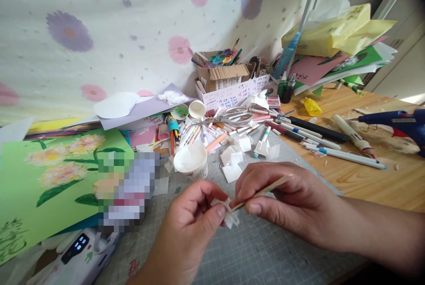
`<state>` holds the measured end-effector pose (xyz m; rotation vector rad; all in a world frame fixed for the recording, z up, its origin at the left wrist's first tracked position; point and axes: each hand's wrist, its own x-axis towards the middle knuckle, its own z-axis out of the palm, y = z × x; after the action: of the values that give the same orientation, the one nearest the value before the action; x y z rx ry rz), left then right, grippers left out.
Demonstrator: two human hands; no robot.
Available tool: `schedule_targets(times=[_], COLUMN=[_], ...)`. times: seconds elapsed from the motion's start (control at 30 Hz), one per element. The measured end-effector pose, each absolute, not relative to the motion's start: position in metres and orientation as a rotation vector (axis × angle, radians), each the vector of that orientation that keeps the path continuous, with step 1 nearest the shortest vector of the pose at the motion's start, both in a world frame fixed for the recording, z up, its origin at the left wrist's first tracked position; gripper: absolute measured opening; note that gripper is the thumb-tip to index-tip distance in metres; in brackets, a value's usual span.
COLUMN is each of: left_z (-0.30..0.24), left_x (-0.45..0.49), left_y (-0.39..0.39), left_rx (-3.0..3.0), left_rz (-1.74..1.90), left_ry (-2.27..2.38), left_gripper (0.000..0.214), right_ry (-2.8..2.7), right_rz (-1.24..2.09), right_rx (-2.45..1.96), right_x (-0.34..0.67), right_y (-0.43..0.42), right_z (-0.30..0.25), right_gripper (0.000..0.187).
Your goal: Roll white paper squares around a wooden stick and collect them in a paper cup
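Observation:
My left hand (189, 227) pinches a small crumpled piece of white tissue paper (229, 217) between thumb and fingers, low in the middle of the view. My right hand (279, 201) is closed round a thin wooden stick (262, 192) whose tip presses into that tissue. Both hands hover just above a grey cutting mat (252, 254). Right behind them stands a white paper cup (191, 161), and several small white tissue squares (232, 161) lie scattered on the mat.
Green paper with tissue flowers (49, 179) lies at left. Scissors (237, 117), pens and markers (308, 136) spread across the back. A blue glue gun (395, 121) rests on the wooden table at right. A cardboard box (224, 77) and paper stacks (335, 41) sit behind.

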<state>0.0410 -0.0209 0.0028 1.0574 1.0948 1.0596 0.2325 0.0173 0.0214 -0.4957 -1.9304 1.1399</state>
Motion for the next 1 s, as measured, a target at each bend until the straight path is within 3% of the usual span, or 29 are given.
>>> schedule_targets(times=[1.0], left_z=[0.0083], left_x=[0.0401], left_y=[-0.0173], left_rx=[1.218], left_rz=[1.001], left_ry=[1.231], left_gripper=[0.009], right_ry=[-1.931], right_rz=[1.211], right_rx=[-0.492], right_x=[0.2373], right_y=[0.0147], right_z=[0.0237], right_gripper=[0.007])
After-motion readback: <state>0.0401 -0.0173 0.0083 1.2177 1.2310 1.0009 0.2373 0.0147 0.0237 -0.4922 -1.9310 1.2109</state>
